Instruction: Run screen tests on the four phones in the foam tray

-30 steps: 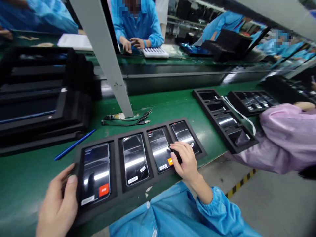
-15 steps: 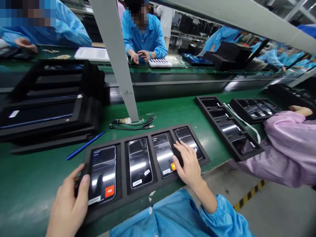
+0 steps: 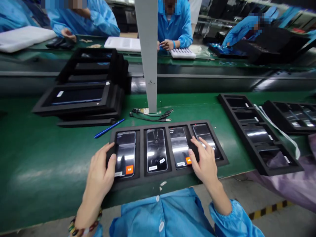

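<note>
A black foam tray (image 3: 142, 154) lies on the green bench with several phones in its slots. My left hand (image 3: 100, 171) grips the tray's left end, thumb on the rim, beside a phone with an orange sticker (image 3: 125, 153). The second phone (image 3: 156, 149) has two small white labels. My right hand (image 3: 204, 159) rests over the right part of the tray, fingers spread, between the third phone (image 3: 179, 144) and the fourth phone (image 3: 202, 133). It partly covers the fourth phone and holds nothing.
Behind the tray lie a blue pen (image 3: 109, 128) and black cables (image 3: 153, 116), near a grey post (image 3: 149, 65). Stacked phone trays (image 3: 84, 95) stand back left. Another phone tray (image 3: 258, 135) and a white strap (image 3: 278, 130) are at right. Co-workers in blue sit across the bench.
The view has swung to the left, so the bench things sit further right. Both hands stay at the tray, the right one still spread over its right part.
</note>
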Tool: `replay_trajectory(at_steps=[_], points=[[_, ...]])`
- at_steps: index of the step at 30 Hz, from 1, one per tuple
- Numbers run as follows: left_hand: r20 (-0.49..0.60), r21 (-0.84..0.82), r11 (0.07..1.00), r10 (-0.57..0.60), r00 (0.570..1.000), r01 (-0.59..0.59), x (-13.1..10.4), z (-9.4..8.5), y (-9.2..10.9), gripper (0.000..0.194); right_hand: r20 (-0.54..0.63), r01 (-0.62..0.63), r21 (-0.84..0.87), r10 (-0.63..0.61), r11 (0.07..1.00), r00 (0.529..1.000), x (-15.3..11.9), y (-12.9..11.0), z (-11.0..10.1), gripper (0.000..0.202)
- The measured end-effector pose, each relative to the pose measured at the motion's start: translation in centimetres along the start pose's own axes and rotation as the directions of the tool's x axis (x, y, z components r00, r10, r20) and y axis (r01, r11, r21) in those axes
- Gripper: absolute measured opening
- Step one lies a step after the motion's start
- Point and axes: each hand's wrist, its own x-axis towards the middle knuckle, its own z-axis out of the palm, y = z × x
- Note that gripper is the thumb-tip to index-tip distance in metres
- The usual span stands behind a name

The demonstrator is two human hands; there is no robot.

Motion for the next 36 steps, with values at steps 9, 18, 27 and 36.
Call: replay_trajectory(at_steps=[9,18,27,36], points=[[0.021,-0.056,0.998,0.001,1.000,0.000,0.0,-0.3,0.2,0.045,0.065,0.019,0.227,-0.035,0.974,0.997,1.1,0.2,-1.7,0.044],[0.018,-0.090,0.996,-0.020,1.000,0.021,0.2,0.0,0.9,0.050,0.064,0.061,0.280,-0.082,0.958,0.995,2.4,0.3,-0.9,0.041],[0.018,-0.095,0.995,-0.010,1.000,0.012,0.9,0.6,1.4,0.053,-0.016,0.034,0.222,-0.032,0.974,0.999,2.9,0.8,-0.5,0.039],[-0.005,-0.103,0.994,-0.037,0.999,0.037,0.9,0.5,1.3,0.053,0.049,0.028,0.224,-0.040,0.974,0.998,2.9,0.6,-0.7,0.043]])
